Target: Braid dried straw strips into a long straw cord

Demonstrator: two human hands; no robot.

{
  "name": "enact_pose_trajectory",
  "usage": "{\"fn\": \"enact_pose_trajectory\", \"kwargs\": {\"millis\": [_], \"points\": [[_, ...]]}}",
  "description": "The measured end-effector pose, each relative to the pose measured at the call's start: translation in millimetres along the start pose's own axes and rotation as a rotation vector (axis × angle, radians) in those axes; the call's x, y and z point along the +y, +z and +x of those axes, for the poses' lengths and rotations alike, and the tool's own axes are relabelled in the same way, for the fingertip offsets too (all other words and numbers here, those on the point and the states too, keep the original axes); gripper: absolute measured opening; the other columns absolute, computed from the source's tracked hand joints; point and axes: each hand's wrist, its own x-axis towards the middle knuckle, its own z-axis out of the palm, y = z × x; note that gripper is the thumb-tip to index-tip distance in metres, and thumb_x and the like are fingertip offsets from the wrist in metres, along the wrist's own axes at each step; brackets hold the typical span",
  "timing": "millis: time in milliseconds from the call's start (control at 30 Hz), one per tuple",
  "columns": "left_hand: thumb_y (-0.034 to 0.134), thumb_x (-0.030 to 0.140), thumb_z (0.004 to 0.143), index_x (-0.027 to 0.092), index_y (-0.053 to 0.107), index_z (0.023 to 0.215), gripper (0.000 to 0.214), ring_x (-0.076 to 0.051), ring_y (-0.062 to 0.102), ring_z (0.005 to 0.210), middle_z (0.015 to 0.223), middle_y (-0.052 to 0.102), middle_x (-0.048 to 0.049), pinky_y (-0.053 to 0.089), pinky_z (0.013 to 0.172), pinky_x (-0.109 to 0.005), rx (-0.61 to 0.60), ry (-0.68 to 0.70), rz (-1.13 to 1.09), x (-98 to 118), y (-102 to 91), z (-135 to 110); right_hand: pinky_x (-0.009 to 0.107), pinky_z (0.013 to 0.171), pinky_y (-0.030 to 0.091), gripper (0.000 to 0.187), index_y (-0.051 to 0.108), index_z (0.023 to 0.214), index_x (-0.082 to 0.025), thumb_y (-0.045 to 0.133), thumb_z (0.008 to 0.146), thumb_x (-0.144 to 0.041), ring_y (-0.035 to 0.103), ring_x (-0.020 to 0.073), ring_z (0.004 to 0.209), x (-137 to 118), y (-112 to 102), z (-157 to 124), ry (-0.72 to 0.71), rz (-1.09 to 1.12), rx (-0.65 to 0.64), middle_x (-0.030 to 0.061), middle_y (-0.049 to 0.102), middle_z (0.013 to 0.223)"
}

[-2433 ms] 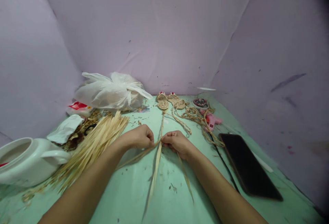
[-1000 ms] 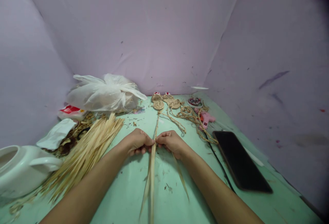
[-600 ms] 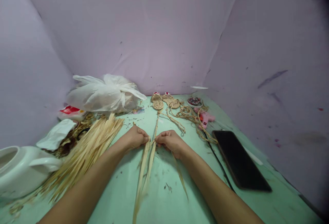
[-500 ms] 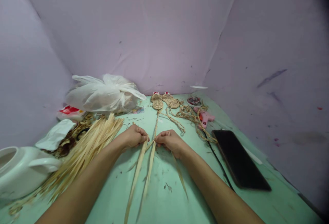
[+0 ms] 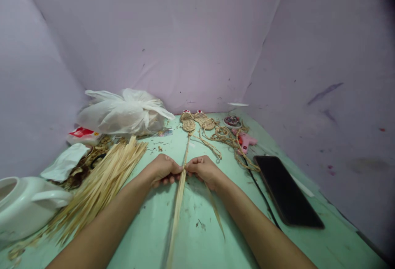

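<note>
A thin straw braid point(image 5: 187, 152) runs from the far side of the table toward me and ends between my two hands. My left hand point(image 5: 162, 170) is closed, its thumb and finger pinching the fiber strips point(image 5: 178, 215) at the braid's near end. Facing it, my right hand point(image 5: 202, 171) pinches the same working end. One loose strip point(image 5: 216, 213) hangs from under the right palm, while the others trail together toward me. Two small woven sandal shapes point(image 5: 188, 122) with red and white trim lie beyond the braid.
Left are a bundle of dry strips point(image 5: 98, 186), a white pitcher point(image 5: 33, 207) and a white plastic bag point(image 5: 126, 114). To the right lie a phone point(image 5: 288, 192), a pink glue gun point(image 5: 246, 142), coiled cord point(image 5: 226, 136) and a small dish of beads point(image 5: 233, 121).
My left hand has moved right, close against the right hand. The strips that hung apart now lie together in one line. My right hand has hardly moved.
</note>
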Motion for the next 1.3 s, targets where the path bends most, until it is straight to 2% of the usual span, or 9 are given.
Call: {"fn": "enact_pose_trajectory", "kwargs": {"millis": [333,567,733,833,933,1000,1100,1200,1300], "points": [[0.054,0.02,0.053,0.012,0.054,0.046,0.011,-0.005,0.027,0.027,0.029,0.037,0.0031,0.014,0.032,-0.019,0.068,-0.028,0.076,-1,3.3,4,0.02,0.038,0.017,0.007,0.056,0.049,-0.012,0.054,0.056,-0.015,0.025,0.0022,0.033,2,1,3,-0.025,-0.017,0.006,-0.0048,0.047,0.039],[0.053,0.016,0.048,0.012,0.05,0.044,0.006,-0.003,0.025,0.03,0.035,0.037,0.0042,0.011,0.033,-0.019,0.04,0.049,0.026,2,1.2,9,0.019,0.043,0.027,0.009,0.059,0.049,-0.012,0.054,0.056,-0.015,0.038,0.0053,0.04,7,2,6,-0.09,-0.029,0.007,-0.0011,0.053,0.043],[0.055,0.021,0.051,0.014,0.047,0.045,0.012,-0.003,0.02,0.028,0.033,0.034,0.0058,0.008,0.033,-0.02,-0.031,-0.024,-0.056,-1,5.8,10,0.019,0.036,0.016,0.007,0.06,0.053,-0.012,0.053,0.055,-0.012,0.025,0.0028,0.033,-1,2,0,0.04,0.008,0.03,-0.0043,0.047,0.038],[0.062,0.024,0.05,0.016,0.039,0.042,0.026,-0.003,0.019,0.029,0.03,0.028,0.0078,0.009,0.033,-0.019,0.053,0.047,0.008,-3,7.9,10,0.02,0.034,0.011,0.005,0.058,0.055,-0.012,0.054,0.054,-0.013,0.02,0.0027,0.031,-3,0,-2,0.079,0.033,0.026,-0.0067,0.04,0.034],[0.067,0.025,0.048,0.015,0.044,0.05,0.026,-0.003,0.023,0.03,0.032,0.034,0.0077,0.012,0.033,-0.017,0.147,0.07,0.04,-2,9.3,8,0.02,0.034,0.01,0.005,0.058,0.056,-0.011,0.054,0.054,-0.014,0.02,0.0023,0.031,-3,-1,-2,0.084,0.063,-0.013,-0.0039,0.046,0.038],[0.066,0.026,0.051,0.015,0.049,0.062,0.023,-0.004,0.027,0.03,0.038,0.046,0.0054,0.013,0.032,-0.017,0.112,0.031,-0.011,-1,10.5,5,0.02,0.034,0.01,0.006,0.058,0.056,-0.011,0.054,0.054,-0.014,0.021,0.0024,0.031,-4,-1,-2,0.088,0.074,-0.013,-0.0021,0.05,0.04],[0.062,0.026,0.057,0.015,0.05,0.068,0.02,-0.003,0.03,0.029,0.048,0.055,0.0017,0.015,0.03,-0.016,-0.054,-0.007,-0.142,1,12.3,2,0.019,0.034,0.009,0.005,0.057,0.055,-0.012,0.052,0.053,-0.013,0.023,0.0029,0.031,-6,-1,-4,0.099,0.092,-0.009,-0.0031,0.046,0.037],[0.062,0.028,0.057,0.013,0.051,0.062,0.019,-0.002,0.033,0.03,0.045,0.049,0.0031,0.018,0.03,-0.016,-0.155,0.001,-0.197,-1,12.2,4,0.019,0.033,0.012,0.005,0.055,0.051,-0.012,0.05,0.053,-0.012,0.02,0.0028,0.031,-10,-1,-7,0.118,0.115,-0.022,-0.0057,0.038,0.032],[0.062,0.028,0.058,0.012,0.055,0.062,0.018,-0.003,0.03,0.028,0.039,0.042,0.0057,0.016,0.029,-0.016,-0.116,0.014,-0.14,-3,10.3,7,0.019,0.033,0.018,0.006,0.052,0.047,-0.013,0.05,0.052,-0.012,0.025,0.004,0.03,-9,0,-6,0.127,0.113,-0.038,-0.005,0.038,0.032]]}}
